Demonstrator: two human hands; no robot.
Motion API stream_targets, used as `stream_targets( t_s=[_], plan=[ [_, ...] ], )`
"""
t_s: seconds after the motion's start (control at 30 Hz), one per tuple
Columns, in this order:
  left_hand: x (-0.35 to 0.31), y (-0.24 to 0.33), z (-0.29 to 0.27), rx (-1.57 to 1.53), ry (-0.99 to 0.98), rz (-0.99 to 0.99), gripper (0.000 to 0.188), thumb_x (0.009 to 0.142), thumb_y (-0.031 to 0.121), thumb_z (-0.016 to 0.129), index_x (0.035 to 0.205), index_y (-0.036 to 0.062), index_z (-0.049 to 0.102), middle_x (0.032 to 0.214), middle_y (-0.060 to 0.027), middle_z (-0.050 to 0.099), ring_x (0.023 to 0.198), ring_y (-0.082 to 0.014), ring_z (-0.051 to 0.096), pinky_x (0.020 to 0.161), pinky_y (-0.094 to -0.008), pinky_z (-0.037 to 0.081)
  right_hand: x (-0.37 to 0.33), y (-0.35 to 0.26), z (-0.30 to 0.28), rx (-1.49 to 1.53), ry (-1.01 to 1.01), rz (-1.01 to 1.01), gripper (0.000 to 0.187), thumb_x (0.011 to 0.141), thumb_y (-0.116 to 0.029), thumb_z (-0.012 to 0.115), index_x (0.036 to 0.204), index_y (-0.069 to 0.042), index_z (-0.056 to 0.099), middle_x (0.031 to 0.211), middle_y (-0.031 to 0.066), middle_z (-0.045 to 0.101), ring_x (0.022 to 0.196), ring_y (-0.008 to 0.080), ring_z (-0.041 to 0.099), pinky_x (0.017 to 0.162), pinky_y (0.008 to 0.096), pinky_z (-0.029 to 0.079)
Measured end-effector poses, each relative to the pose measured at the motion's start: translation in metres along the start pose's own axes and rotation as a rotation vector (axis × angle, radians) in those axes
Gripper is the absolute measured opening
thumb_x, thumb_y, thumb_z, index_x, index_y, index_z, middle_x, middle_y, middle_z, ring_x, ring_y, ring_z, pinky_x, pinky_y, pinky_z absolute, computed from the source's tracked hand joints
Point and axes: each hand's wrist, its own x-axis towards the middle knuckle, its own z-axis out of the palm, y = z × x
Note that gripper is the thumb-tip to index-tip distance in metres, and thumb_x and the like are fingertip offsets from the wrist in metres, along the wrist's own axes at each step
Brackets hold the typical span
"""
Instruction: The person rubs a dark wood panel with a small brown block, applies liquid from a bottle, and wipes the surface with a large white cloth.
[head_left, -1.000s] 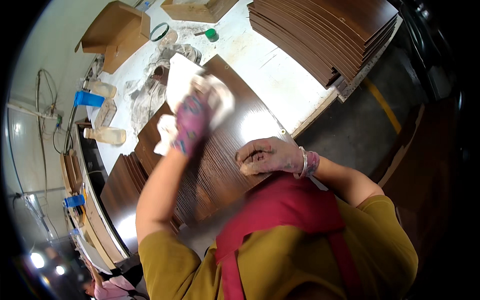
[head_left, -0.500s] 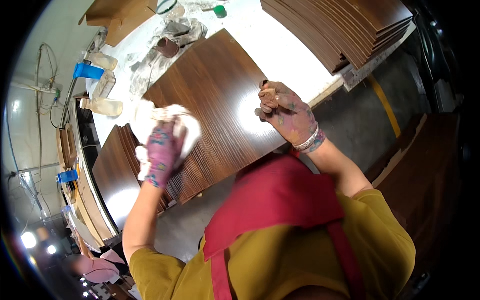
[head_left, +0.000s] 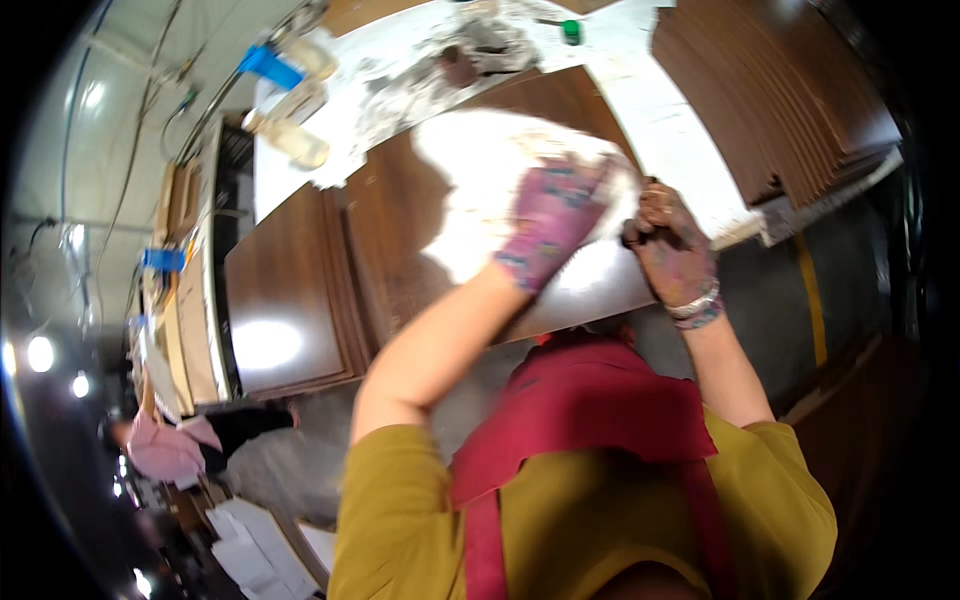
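A dark brown wood-grain panel (head_left: pixel 395 240) lies on the white worktable in front of me. My left hand (head_left: pixel 555 215), in a patterned purple glove, grips a bunched white cloth (head_left: pixel 465 185) spread over the panel; motion blurs both. At the panel's right edge, my right hand (head_left: pixel 682 255) wears a stained glove of the same sort. Its fingers are curled round a small brownish piece (head_left: pixel 655 207), perhaps a folded pad, whose kind I cannot make out. The hands are close together, the cloth's edge nearly reaching the right fingers.
Stacked brown panels stand left (head_left: pixel 285 290) and far right (head_left: pixel 775 105) on the white table (head_left: pixel 685 135). Behind are a stained cloth (head_left: pixel 415 95), a brown cup (head_left: pixel 458 67), a green cap (head_left: pixel 571 32), a clear bottle (head_left: pixel 290 140) and a blue container (head_left: pixel 270 66). A person in pink (head_left: pixel 170 450) is farther left.
My left hand has swept the cloth rightward across the panel, toward my right hand. My right hand still holds the small piece, at the panel's right edge. The whole view has shifted.
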Motion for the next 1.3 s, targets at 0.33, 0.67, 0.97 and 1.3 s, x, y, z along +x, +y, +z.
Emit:
stream_targets(
  t_s=[0.33, 0.67, 0.97, 1.3],
  plan=[
    [-0.109, -0.224, -0.062, 0.145, -0.259, -0.693, 0.047, 0.092, 0.049, 0.056, 0.125, 0.0164, 0.063, 0.116, -0.0144, 0.068, 0.110, -0.0346, 0.063, 0.096, -0.0447, 0.047, -0.004, 0.000, 0.017, -0.155, 0.070, 0.023, 0.025, 0.082, -0.004, 0.067, 0.106, 0.000, 0.062, 0.092, 0.0071, 0.060, 0.072, 0.0129, 0.049, 0.068, 0.0257, 0.041],
    [0.085, -0.083, -0.098, -1.260, 0.025, -0.126, 0.051, 0.102, 0.042, 0.046, 0.140, 0.0088, 0.051, 0.138, -0.0191, 0.054, 0.123, -0.0313, 0.053, 0.111, -0.0406, 0.036, -0.059, -0.009, 0.026, -0.470, -0.085, 0.167, 0.032, 0.083, -0.012, 0.072, 0.111, -0.001, 0.060, 0.099, 0.0065, 0.062, 0.086, 0.0134, 0.055, 0.079, 0.0277, 0.044],
    [0.121, -0.063, -0.071, -0.930, -0.255, -0.044, 0.061, 0.093, 0.046, 0.061, 0.141, 0.0098, 0.050, 0.143, -0.0138, 0.050, 0.125, -0.0270, 0.054, 0.104, -0.0377, 0.044, -0.056, 0.003, 0.033, -0.616, 0.015, 0.108, 0.019, 0.085, 0.003, 0.069, 0.101, -0.005, 0.061, 0.097, 0.0028, 0.059, 0.081, 0.0098, 0.057, 0.071, 0.0242, 0.046],
    [0.013, -0.302, 0.030, -0.799, -0.321, -0.661, 0.052, 0.088, 0.048, 0.069, 0.112, 0.0017, 0.065, 0.088, -0.0051, 0.066, 0.081, -0.0176, 0.059, 0.075, -0.0303, 0.047, 0.004, 0.025, 0.036, -0.875, 0.021, -0.028, 0.022, 0.088, -0.011, 0.072, 0.106, -0.003, 0.062, 0.091, 0.0000, 0.060, 0.081, 0.0063, 0.056, 0.073, 0.0223, 0.047]
  ],
)
